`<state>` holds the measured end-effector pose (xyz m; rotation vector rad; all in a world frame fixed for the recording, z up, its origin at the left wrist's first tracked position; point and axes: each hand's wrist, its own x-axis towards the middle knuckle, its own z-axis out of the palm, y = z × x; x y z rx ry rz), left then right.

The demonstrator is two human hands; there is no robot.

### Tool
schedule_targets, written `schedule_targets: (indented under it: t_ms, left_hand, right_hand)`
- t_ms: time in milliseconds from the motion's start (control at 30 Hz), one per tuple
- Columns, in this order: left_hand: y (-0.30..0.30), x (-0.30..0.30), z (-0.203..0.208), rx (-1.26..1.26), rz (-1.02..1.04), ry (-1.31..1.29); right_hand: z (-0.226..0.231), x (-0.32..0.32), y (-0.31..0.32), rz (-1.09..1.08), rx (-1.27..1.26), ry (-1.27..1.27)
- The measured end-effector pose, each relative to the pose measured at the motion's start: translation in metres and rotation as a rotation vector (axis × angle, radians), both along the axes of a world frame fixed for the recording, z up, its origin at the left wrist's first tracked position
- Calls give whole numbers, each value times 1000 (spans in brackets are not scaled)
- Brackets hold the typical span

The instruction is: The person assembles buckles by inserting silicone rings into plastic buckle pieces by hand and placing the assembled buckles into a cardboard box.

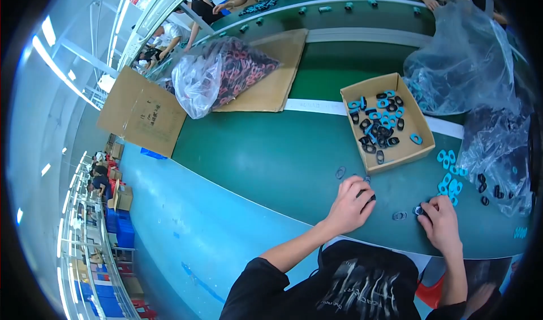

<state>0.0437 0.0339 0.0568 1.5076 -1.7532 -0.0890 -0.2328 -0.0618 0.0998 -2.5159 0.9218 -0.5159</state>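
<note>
My left hand (352,204) is closed round a small black oval part (366,195), just in front of a shallow cardboard tray (416,155). To its right, my right hand (442,225) pinches a small dark ring-shaped part (419,210) close to the green tabletop (271,156). A dark oval ring (399,215) lies on the table between the hands, and another thin dark ring (340,173) lies beyond my left hand. Black and blue oval parts sit mixed in the tray. Several loose blue oval rings (449,185) are spread beyond my right hand.
Clear plastic bags (464,54) bulge at the right, with black rings (485,200) near them. Far left, a bag of dark and red parts (243,65) rests on flattened cardboard (288,65) beside a cardboard box (144,113). Other people work across the table near several small parts.
</note>
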Motion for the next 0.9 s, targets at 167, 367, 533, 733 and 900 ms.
schedule_targets:
  t_ms: [167,367,533,733,900]
  left_hand:
    - [-6,8,2,2,16,-5]
    - [-8,6,-2,-40,3,13]
    - [-4,6,-14,-66,9,11]
    - [-1,5,-29,-80,56,31]
    - [-3,-1,-20,-92,153,-1]
  right_hand:
    - [-12,7,-7,6,-89,-67]
    - [-10,13,2,-32,-179,20]
    - [-26,-2,-11,127,-252,-45]
    - [-28,-1,-16,143,-134,-44]
    - [31,62,-45,68,-142,-309]
